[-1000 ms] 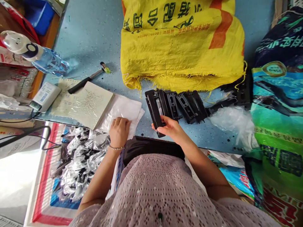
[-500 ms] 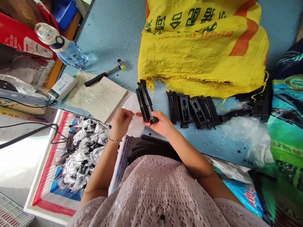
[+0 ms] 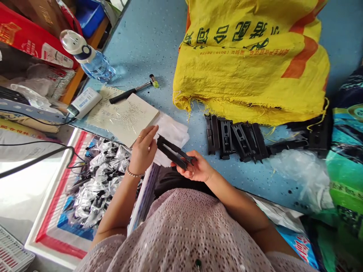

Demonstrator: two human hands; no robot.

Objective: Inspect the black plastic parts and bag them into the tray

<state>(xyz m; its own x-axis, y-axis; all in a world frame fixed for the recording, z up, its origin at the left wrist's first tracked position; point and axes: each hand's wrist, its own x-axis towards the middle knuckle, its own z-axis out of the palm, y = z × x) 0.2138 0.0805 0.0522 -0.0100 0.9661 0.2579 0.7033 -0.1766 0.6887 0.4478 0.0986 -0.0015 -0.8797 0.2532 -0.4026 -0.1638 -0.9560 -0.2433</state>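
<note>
A long black plastic part [image 3: 172, 151] lies in my right hand [image 3: 198, 168], whose fingers are wrapped round its lower right end. The part is tilted, with its far end pointing up and left. Close beside that end is my left hand [image 3: 143, 151], its fingers pressed together; whatever may be between them is hidden. Several similar black parts [image 3: 226, 138] lie in a row on the blue table [image 3: 144, 45]. Left of my hands, many thin, small pins [image 3: 130, 117] are scattered on a beige pad [image 3: 149, 105]. Thin white sheets [image 3: 176, 130] lie behind the held part.
A hammer [image 3: 130, 93], a white box-shaped device [image 3: 87, 102] and a water bottle [image 3: 98, 66] stand or lie at the left. Below is a crate [image 3: 45, 226] of bagged parts [image 3: 99, 181]. A yellow sack [image 3: 249, 79] covers the back; clear plastic [image 3: 306, 170] lies right.
The black part has turned from nearly upright in view to slanting left, and my right hand has lowered slightly. My left hand has moved from a fingertip pinch to beside the part's far end.
</note>
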